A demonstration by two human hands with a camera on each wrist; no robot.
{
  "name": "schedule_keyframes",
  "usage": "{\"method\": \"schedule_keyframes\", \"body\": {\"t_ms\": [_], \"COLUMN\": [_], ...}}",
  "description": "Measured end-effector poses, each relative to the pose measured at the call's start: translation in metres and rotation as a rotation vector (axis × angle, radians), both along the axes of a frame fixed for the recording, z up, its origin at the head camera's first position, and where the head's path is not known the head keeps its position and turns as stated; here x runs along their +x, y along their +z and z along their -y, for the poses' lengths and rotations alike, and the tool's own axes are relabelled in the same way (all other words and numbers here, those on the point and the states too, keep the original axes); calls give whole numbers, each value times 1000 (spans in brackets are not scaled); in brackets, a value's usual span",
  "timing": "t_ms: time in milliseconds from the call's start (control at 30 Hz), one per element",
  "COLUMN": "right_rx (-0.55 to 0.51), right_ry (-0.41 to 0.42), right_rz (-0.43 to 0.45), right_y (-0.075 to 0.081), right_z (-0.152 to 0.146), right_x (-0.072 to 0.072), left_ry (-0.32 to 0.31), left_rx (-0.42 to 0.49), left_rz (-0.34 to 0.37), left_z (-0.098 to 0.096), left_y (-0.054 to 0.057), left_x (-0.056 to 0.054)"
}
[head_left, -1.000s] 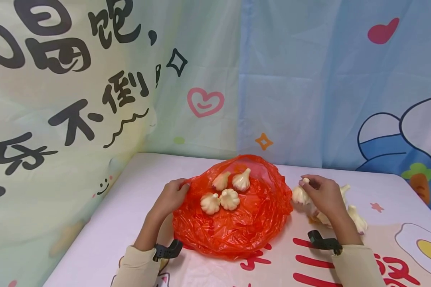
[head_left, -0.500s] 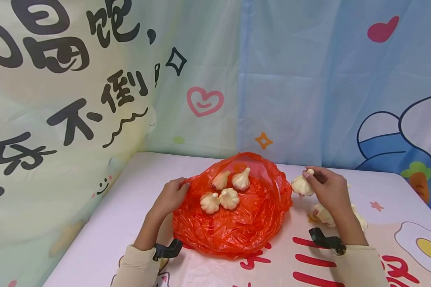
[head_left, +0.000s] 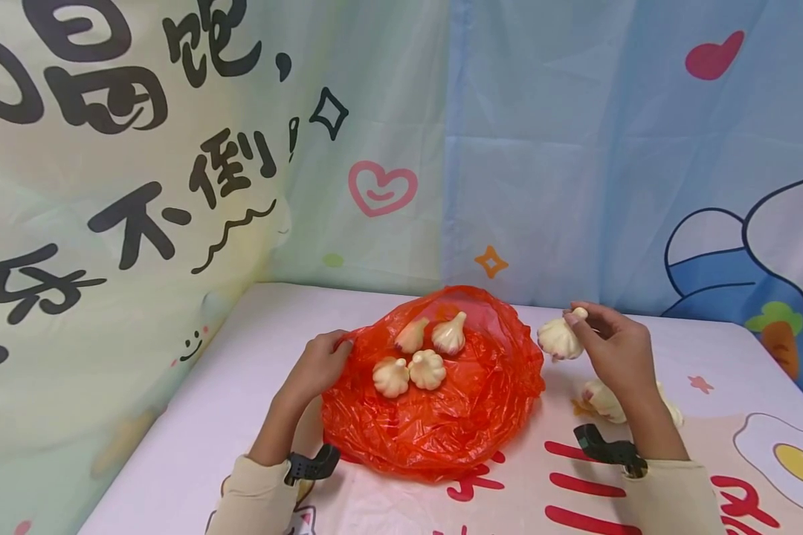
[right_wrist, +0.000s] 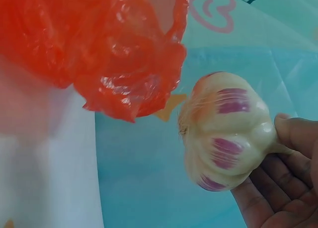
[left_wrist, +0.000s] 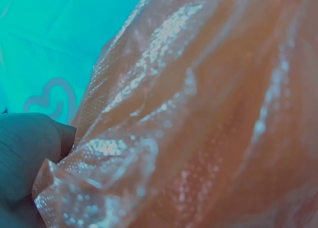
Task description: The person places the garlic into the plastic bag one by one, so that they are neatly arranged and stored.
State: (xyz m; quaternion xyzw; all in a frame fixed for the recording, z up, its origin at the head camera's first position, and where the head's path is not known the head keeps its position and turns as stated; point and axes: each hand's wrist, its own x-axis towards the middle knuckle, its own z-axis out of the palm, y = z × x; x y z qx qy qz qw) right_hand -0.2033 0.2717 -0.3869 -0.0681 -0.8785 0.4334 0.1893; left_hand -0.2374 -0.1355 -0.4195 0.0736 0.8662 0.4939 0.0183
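Note:
A red plastic bag (head_left: 442, 438) lies spread wide on the table, several garlic bulbs (head_left: 428, 370) inside it. At its left rim, my left hand (head_left: 321, 364) pinches the film; the left wrist view shows the thumb (left_wrist: 30, 148) against the crinkled plastic (left_wrist: 189, 128). To the right of the bag, my right hand (head_left: 618, 353) holds a garlic bulb (head_left: 559, 339) by its stem, raised off the table. The right wrist view shows this bulb (right_wrist: 228, 133) with purple streaks, close to the bag's edge (right_wrist: 134, 89) but apart from it.
More garlic bulbs (head_left: 604, 401) lie on the table beneath my right forearm, partly hidden by it. A printed cloth covers the table (head_left: 709, 357), and a printed curtain (head_left: 529, 186) hangs behind its far edge.
My right hand has lifted a garlic bulb from the pile on the right, raising it and then bringing it slightly left toward the bag. The left hand stays at the bag's rim.

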Motion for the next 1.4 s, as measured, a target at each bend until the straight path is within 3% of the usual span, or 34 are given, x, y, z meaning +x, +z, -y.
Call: {"method": "schedule_keyframes", "body": {"t_ms": [367, 633, 1133, 1400], "right_rx": [-97, -142, -145, -184], "right_ry": [49, 156, 287, 336], "right_rz": [-84, -113, -67, -34], "right_y": [5, 7, -1, -12], "right_z": [15, 30, 64, 81], "right_x": [2, -3, -21, -34], "left_ry": [2, 2, 3, 4], "left_rx": [-17, -23, -34, -21], "left_rz": [-1, -16, -26, -6], "left_z": [0, 0, 1, 1], "left_y": [2, 2, 2, -1], "left_x": [0, -2, -3, -3]}}
